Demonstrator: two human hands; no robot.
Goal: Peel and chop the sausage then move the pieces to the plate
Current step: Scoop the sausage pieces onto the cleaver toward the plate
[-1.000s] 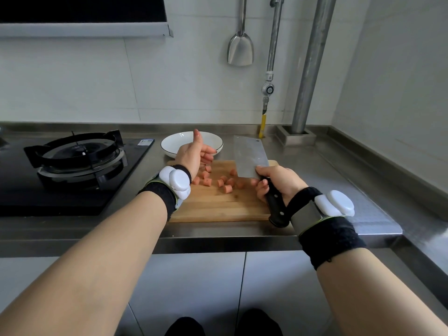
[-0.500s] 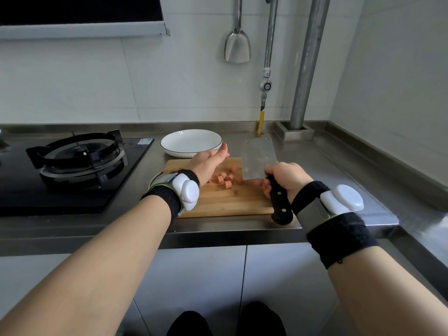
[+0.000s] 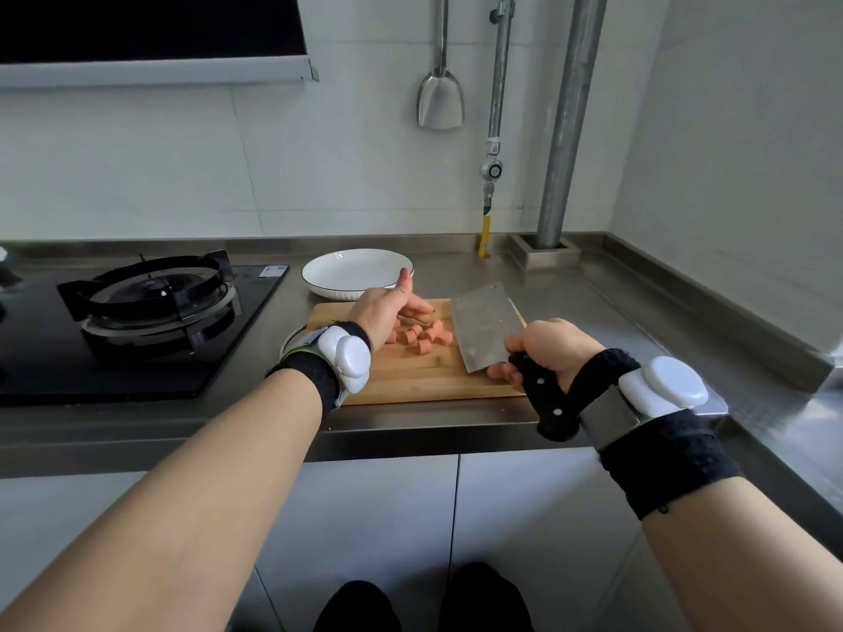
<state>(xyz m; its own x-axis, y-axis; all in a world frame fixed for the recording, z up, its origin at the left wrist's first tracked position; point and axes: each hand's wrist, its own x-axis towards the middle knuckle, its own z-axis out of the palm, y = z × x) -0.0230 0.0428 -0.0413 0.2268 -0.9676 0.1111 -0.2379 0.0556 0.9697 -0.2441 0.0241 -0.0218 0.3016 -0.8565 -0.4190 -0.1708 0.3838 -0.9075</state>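
- Right hand [image 3: 549,351]: fingers clenched around the black riveted handle of the cleaver [image 3: 486,333]. The handle end projects back from the fist toward the person; the blade extends forward and to the left of the grip.
- Cleaver blade: broad flat face turned upward and tilted, its far end raised. The lower corner nearest the grip sits at the cutting board [image 3: 413,374] surface; contact cannot be confirmed.
- Left hand [image 3: 387,312]: fingers extended and loosely cupped, thumb raised, nothing visibly grasped. It is positioned left of the blade, with the fingertips directly over the far side of the sausage pieces [image 3: 422,337].
- Sausage pieces: a cluster of short pink segments lying on the wooden cutting board, between the left palm and the left edge of the blade, just beside both. Part of the cluster is hidden behind the left hand.
- Plate [image 3: 358,272]: white with a dark rim, no pieces on it. It stands on the steel counter [image 3: 606,312] beyond the left hand, just past the far edge of the board; the raised thumb overlaps its rim in this view.
- Both wrists carry a black band with a white device.
- Gas hob [image 3: 150,298]: set into the counter well to the left of the left hand.
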